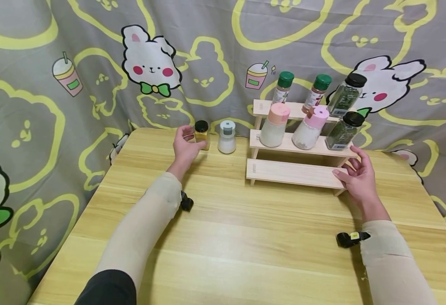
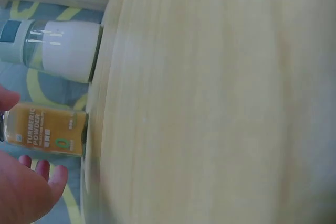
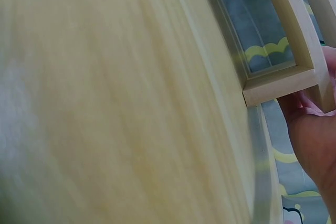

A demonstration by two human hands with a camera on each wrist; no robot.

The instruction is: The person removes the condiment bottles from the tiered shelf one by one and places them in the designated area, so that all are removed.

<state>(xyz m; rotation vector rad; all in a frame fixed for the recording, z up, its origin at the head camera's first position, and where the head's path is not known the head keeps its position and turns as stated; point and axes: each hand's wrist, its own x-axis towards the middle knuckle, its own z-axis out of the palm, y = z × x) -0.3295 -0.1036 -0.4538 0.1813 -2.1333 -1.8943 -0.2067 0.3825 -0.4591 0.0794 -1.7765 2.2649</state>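
Observation:
My left hand (image 1: 186, 146) is at a black-capped turmeric powder jar (image 2: 50, 129) near the table's back edge. Its thumb lies by the cap and the fingers stand on the jar's other side, with a gap showing in the left wrist view. Just right of that jar stands a clear shaker (image 1: 227, 140) with a pale grey-green top and white contents. My right hand (image 1: 360, 178) grips the right end of a three-step wooden rack (image 1: 295, 173), thumb on the lowest step, fingers up by the middle one. Part of that grip is hidden in the right wrist view.
On the rack's middle step are a pink-capped shaker (image 1: 274, 127), a purple-capped shaker (image 1: 310, 129) and a black-capped herb jar (image 1: 343, 133). Two green-capped bottles (image 1: 282, 89) and another herb jar (image 1: 346, 97) line the top step. A patterned curtain (image 1: 207, 25) hangs behind the wooden table (image 1: 246, 237).

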